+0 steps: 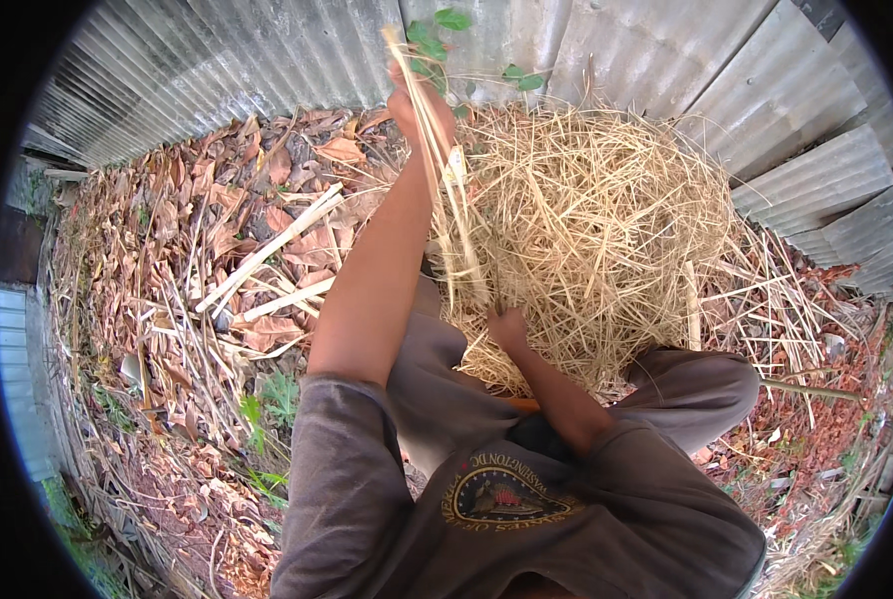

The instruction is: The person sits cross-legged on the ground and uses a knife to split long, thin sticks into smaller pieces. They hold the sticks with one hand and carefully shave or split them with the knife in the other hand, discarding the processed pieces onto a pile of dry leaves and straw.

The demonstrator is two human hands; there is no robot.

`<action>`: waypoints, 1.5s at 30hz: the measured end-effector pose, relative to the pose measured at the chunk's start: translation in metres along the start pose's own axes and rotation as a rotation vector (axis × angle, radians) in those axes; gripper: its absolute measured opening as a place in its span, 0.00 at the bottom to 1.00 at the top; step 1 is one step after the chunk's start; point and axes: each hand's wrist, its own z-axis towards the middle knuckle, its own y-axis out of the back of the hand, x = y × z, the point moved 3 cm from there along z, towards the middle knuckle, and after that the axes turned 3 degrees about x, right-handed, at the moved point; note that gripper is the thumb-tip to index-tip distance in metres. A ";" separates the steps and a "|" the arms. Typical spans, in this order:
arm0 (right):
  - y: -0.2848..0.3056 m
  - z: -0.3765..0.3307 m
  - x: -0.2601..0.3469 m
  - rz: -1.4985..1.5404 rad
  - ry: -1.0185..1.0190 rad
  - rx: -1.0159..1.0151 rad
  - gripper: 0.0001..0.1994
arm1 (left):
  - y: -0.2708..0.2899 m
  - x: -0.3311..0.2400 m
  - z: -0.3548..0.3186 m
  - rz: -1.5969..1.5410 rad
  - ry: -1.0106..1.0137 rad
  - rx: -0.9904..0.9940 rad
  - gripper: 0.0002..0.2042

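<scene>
Seated low amid brown leaf litter, before a fence of corrugated metal sheets, and busy barehanded with dry, straw-coloured plant strips. Gripping the upper part of a long strip bundle in the left hand, far forward, with fingers wrapped around the strips; holding the tip up toward the fence, with the lower end hanging back toward the body along the left edge of a broad straw pile. Keeping the right hand much closer in, curled near the bundle's lower end but blurred there; cannot tell a grip on strip ends or a tool from an empty fist. Judging by the heap, seemingly well along, with plenty of thin, tangled strips already gathered between the fence and the bent legs in dark trousers. Judging by the hands, not finished, with the bundle not yet loose like the rest. To the left, on the leaves, with a few thick pale stalks lying apart, apparently not yet worked; to the right of the pile, with thin dry sticks scattered about, of unclear use. Impossible to judge from this view the amount left.
</scene>
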 end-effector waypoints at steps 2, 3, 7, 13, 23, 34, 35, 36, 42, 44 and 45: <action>-0.010 0.004 -0.028 0.014 -0.212 0.127 0.17 | 0.016 0.035 0.022 -0.181 -0.140 -0.045 0.18; 0.003 0.006 -0.023 0.206 -0.318 0.167 0.15 | 0.004 0.009 -0.001 0.198 -0.457 -0.110 0.20; 0.061 0.005 0.079 0.694 -0.387 0.263 0.12 | 0.003 0.018 0.009 -0.114 0.150 -0.217 0.25; 0.048 0.032 0.087 0.714 -0.236 0.161 0.15 | -0.022 -0.065 -0.007 -0.294 0.676 0.181 0.30; 0.026 0.021 0.085 0.578 0.056 0.009 0.13 | 0.002 -0.063 -0.002 -0.335 0.734 0.074 0.30; -0.007 0.024 0.059 0.487 -0.101 0.098 0.11 | 0.022 -0.055 0.008 -0.300 0.713 -0.009 0.31; -0.005 0.023 0.052 0.476 -0.163 0.107 0.11 | 0.027 -0.055 0.005 -0.283 0.718 -0.036 0.32; 0.006 0.023 0.055 0.460 -0.218 0.124 0.12 | 0.035 -0.053 0.004 -0.265 0.724 -0.065 0.32; 0.022 0.027 0.111 0.521 0.226 -0.029 0.09 | 0.027 -0.055 0.003 -0.277 0.690 -0.072 0.31; -0.005 0.028 0.059 0.472 0.015 0.017 0.11 | 0.023 -0.056 0.004 -0.274 0.685 -0.048 0.31; -0.016 0.027 0.021 0.422 -0.138 0.074 0.12 | 0.030 -0.054 0.007 -0.274 0.687 -0.064 0.31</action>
